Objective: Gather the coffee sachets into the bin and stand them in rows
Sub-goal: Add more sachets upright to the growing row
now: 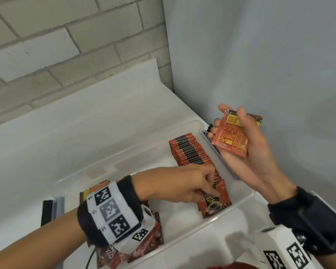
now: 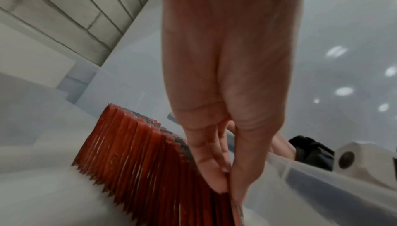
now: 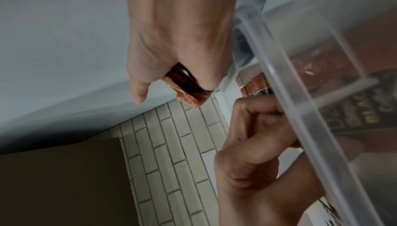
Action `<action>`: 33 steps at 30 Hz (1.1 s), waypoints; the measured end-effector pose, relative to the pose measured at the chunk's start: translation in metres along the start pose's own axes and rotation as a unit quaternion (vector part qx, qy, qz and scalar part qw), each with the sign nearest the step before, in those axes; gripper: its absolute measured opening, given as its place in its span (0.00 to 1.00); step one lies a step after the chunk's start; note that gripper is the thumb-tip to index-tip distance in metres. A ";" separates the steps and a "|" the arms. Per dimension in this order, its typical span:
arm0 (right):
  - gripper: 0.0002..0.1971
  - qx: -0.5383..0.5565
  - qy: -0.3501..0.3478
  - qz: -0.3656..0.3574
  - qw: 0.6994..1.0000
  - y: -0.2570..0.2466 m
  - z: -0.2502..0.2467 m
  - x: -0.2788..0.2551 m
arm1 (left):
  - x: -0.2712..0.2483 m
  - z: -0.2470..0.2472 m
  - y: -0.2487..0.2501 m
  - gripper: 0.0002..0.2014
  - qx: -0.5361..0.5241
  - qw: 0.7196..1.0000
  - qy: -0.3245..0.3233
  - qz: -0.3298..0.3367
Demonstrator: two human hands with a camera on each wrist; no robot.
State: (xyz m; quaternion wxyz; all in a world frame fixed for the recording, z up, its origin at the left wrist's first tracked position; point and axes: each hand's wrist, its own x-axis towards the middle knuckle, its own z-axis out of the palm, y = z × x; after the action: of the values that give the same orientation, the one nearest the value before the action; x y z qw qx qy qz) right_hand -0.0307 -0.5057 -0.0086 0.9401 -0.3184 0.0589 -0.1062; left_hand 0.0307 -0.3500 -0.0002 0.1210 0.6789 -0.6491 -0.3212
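A row of red-and-black coffee sachets (image 1: 194,154) stands on edge along the right wall of the clear plastic bin (image 1: 241,202), running from centre frame down toward lower centre in the head view. My left hand (image 1: 184,185) reaches in from the lower left, fingers curled and pinching the front sachet (image 1: 217,200) at the near end of the row; the left wrist view shows thumb and fingertips (image 2: 214,178) closed on the top edges of the packets. The front sachet's face reads "BLAC" above a printed cup, the rest of the wording hidden by my fingers. My right hand (image 1: 239,136) hovers at right of frame, just outside the bin's far right corner, thumb pressed over a small stack of sachets (image 1: 231,138) held back-side up, orange panels and fine print too small to read. Loose sachets (image 1: 151,237) lie crumpled in a heap at the bin's lower left, under my left wrist; more lie flat behind it. The bin floor between heap and row is bare, glossy white. The bin sits on a smooth white table (image 1: 66,133) in a corner: pale brick wall (image 1: 56,35) at upper left, plain grey wall (image 1: 260,55) at upper right. A grey and black latch (image 1: 52,210) shows at the bin's left edge.
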 end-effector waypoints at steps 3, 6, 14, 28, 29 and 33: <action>0.35 0.001 0.000 0.001 1.000 0.000 0.000 0.000 | 0.004 0.002 0.001 0.20 0.022 1.000 -0.007 0.001; 0.37 -0.003 0.006 0.000 1.000 0.000 0.000 0.000 | 0.006 0.004 0.002 0.21 0.048 0.999 -0.020 0.001; 0.34 0.024 0.027 0.011 0.999 -0.001 0.004 -0.001 | 0.010 0.008 0.007 0.22 0.094 0.995 -0.042 -0.011; 0.19 -0.016 0.055 0.035 0.998 -0.002 0.007 -0.003 | 0.004 0.005 0.009 0.18 -0.038 0.998 0.058 0.005; 0.21 -0.021 0.053 0.031 0.998 -0.002 0.007 -0.003 | 0.001 0.001 0.008 0.16 -0.060 0.995 0.075 0.002; 0.20 -0.042 0.039 0.017 0.998 -0.001 0.007 -0.003 | -0.010 -0.017 0.001 0.12 -0.176 0.965 0.182 -0.069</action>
State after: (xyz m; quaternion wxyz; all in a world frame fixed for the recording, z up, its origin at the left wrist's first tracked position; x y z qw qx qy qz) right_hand -0.0322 -0.5019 -0.0028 0.9246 -0.3520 0.1058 -0.1001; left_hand 0.0398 -0.3446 0.0162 0.3324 0.7370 -0.5010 -0.3087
